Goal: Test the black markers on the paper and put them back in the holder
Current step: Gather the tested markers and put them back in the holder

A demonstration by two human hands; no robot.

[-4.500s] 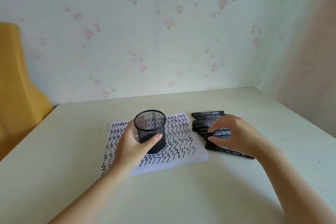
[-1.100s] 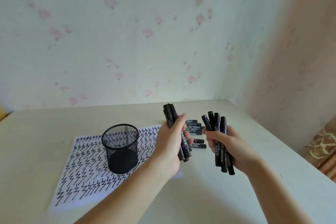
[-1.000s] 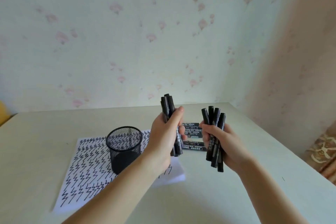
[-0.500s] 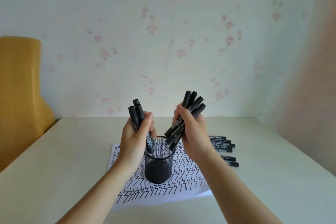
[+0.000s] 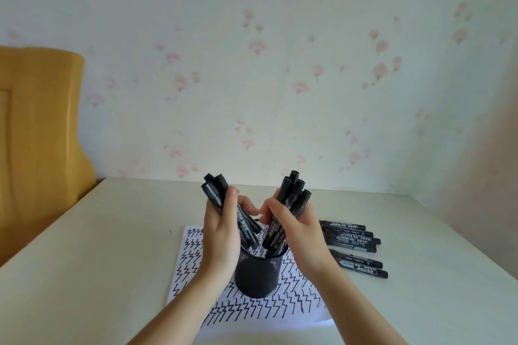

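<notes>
A pale table (image 5: 112, 274) carries scribbled paper (image 5: 252, 308) and loose markers (image 5: 353, 244).

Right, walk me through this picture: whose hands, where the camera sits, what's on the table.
No machine here: a person's two bare hands, filmed by a camera worn on the head, looking forward and down. The left hand grips a bunch of black markers; the right hand grips another bunch. Both bunches tilt into a black mesh holder, which stands on a paper covered in zigzag test strokes. More markers lie on the pale table to the right.
</notes>
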